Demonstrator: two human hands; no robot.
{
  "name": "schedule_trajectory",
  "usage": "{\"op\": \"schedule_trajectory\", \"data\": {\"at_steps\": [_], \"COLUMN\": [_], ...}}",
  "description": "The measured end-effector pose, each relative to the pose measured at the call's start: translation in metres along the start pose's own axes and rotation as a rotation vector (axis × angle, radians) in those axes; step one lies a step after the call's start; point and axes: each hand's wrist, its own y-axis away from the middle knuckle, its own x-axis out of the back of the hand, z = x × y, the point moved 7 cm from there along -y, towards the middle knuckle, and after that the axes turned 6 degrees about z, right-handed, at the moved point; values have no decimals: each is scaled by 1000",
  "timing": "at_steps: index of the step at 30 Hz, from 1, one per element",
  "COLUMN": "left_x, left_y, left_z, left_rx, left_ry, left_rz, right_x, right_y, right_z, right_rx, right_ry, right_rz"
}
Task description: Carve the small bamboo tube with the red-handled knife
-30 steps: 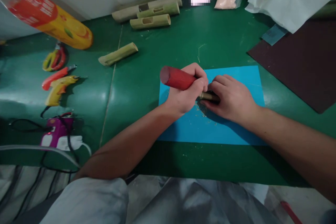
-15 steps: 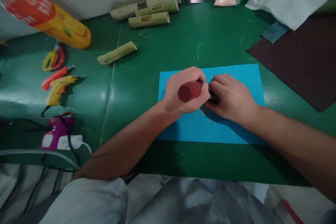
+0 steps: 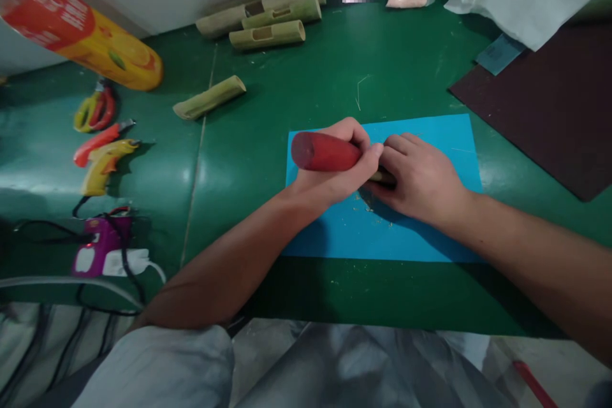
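Note:
Over a blue sheet (image 3: 411,245), my left hand (image 3: 344,178) is closed around the red handle of a carving tool (image 3: 327,152). The handle points left toward me, and the tool's working end is hidden by my fingers. My right hand (image 3: 421,172) is closed on a small piece of bamboo (image 3: 384,176), pressed down on the sheet. Only a narrow tan part of that piece shows between the hands, which nearly touch. Small pale shavings (image 3: 370,207) lie on the sheet below them.
Bamboo tubes (image 3: 268,35) with cut windows lie at the back; another bamboo tube (image 3: 209,97) is nearer. On the left are an orange drink bottle (image 3: 95,38), scissors (image 3: 95,108), a yellow glue gun (image 3: 108,166) and a purple power strip (image 3: 102,245). A dark board (image 3: 549,108) lies right.
The tool's red handle has swung lower and left, so more of its length shows. My left thumb is now stretched along toward the bamboo. My right hand stays nearly in place.

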Motion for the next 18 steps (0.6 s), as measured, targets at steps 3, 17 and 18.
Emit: {"op": "schedule_trajectory", "data": {"at_steps": [3, 17, 18], "left_x": [-1, -7, -7], "left_y": [-1, 5, 5], "left_z": [-4, -12, -12], "left_rx": [41, 55, 52], "left_ry": [-8, -41, -4], "left_rz": [2, 37, 32], "right_x": [1, -3, -3], "right_y": [-1, -10, -10], "right_z": [0, 2, 4], "right_rx": [-3, -88, -101], "right_ry": [-2, -61, -69], "right_rz": [-19, -79, -84]}}
